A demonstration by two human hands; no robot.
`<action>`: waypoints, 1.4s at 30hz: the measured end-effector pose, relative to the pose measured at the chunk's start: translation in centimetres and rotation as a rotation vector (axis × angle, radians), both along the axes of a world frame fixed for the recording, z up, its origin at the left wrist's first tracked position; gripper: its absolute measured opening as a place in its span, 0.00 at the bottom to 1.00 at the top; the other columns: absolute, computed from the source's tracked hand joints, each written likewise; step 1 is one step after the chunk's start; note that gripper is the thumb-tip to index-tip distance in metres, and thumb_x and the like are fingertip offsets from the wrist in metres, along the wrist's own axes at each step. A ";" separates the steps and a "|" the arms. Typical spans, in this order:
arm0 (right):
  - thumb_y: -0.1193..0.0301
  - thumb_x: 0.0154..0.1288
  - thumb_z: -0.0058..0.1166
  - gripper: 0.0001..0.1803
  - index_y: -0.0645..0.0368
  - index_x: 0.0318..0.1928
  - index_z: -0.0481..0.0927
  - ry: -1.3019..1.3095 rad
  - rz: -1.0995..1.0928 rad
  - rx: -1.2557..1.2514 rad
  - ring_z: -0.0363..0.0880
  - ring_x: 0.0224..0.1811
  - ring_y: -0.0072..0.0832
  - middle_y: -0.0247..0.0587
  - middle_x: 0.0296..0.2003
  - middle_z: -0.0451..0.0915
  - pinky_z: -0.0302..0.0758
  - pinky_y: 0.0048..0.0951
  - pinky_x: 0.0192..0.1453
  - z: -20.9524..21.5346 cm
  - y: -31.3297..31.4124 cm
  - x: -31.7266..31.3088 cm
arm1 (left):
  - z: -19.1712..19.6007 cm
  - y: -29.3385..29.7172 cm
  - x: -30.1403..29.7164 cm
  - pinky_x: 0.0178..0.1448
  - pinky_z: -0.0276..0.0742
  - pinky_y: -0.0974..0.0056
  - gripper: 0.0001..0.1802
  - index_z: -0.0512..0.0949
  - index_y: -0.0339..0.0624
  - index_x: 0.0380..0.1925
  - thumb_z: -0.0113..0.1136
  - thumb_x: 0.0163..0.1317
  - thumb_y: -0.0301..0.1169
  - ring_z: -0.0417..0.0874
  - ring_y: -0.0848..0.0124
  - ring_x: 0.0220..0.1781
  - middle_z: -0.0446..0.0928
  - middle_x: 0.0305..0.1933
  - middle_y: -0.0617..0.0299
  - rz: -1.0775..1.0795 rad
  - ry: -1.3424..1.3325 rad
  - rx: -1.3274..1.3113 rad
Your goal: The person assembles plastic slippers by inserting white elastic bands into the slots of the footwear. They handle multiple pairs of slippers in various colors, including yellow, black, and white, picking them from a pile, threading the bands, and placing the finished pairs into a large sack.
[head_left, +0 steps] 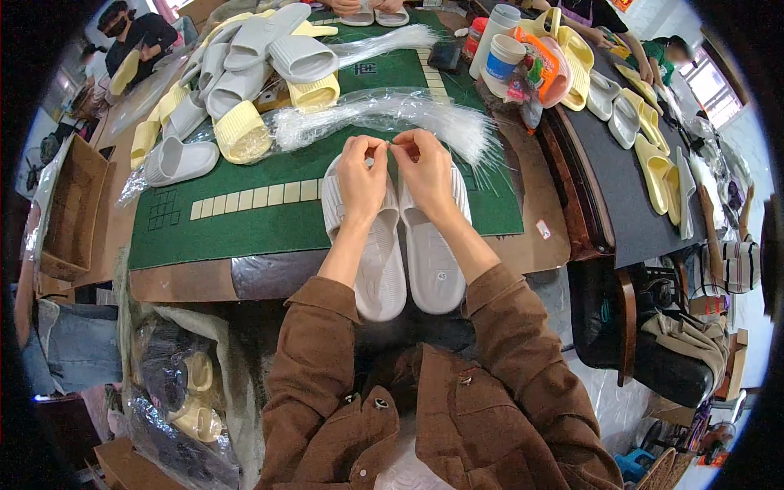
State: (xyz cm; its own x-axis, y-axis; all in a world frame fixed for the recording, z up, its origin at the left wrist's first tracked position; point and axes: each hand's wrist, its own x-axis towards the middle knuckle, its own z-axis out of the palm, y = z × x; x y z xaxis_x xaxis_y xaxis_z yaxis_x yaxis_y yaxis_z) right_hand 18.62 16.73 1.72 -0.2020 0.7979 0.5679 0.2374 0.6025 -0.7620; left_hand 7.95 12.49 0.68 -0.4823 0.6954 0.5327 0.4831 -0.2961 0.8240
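A pair of light grey slide slippers lies side by side at the table's near edge, toes away from me; the left slipper [381,273] and right slipper [434,269] overhang it slightly. My left hand [364,175] and my right hand [424,170] are above the slippers' straps, fingertips pinched close together between the toes. Whatever the fingers pinch is too small to make out. Just beyond my hands stretches a bundle of thin white plastic strands [464,129], partly in clear wrap.
Grey and yellow slides [241,135] are heaped at the back left on a green mat [245,237]. A white tub [504,57] and an orange packet [539,65] stand back right. More slides [653,171] line a dark table on the right. Other people work around the tables.
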 end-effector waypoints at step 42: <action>0.78 0.60 0.57 0.05 0.63 0.38 0.79 -0.065 0.152 0.091 0.79 0.37 0.37 0.46 0.35 0.78 0.75 0.32 0.42 -1.1 1.1 0.3 | 0.3 0.1 -2.4 0.37 0.59 0.73 0.07 0.73 0.44 0.24 0.54 0.62 0.29 0.65 0.80 0.31 0.66 0.26 0.71 -0.479 -0.509 -0.349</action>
State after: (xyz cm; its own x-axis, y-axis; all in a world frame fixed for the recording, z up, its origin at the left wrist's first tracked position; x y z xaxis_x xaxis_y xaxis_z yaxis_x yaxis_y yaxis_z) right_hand 18.95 17.79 0.59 -0.3552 0.7011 0.6183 0.1853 0.7011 -0.6886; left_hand 5.55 12.60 0.93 -0.2137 0.9761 0.0387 -0.0946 -0.0601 0.9937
